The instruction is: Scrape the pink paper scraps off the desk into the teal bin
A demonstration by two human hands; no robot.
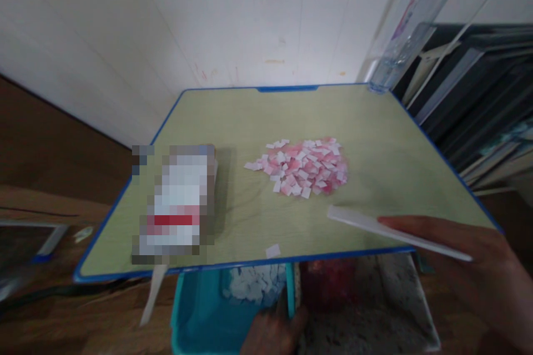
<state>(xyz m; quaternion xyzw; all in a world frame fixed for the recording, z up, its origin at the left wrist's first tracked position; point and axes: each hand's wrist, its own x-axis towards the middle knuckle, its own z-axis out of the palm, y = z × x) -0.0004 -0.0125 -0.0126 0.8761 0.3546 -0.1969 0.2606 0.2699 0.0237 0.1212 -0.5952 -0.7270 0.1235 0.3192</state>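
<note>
I note my right hand (470, 272) pinching a flat white card (395, 233), long axis pointing left-up toward the pink-white paper pile (303, 166) mid-table (395, 144), nearer than my left hand (270, 335), grip unclear, at the teal bin (200, 316) below the edge.

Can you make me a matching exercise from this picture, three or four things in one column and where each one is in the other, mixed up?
Things:
1. pile of pink and white paper squares
2. white card
3. teal bin
4. clear bottle

Places:
A. below the table's near edge, white squares inside
B. far right corner of the table
C. middle of the green tabletop
D. in the right hand, over the table's near right edge

Pairs: 1-C, 2-D, 3-A, 4-B
</note>
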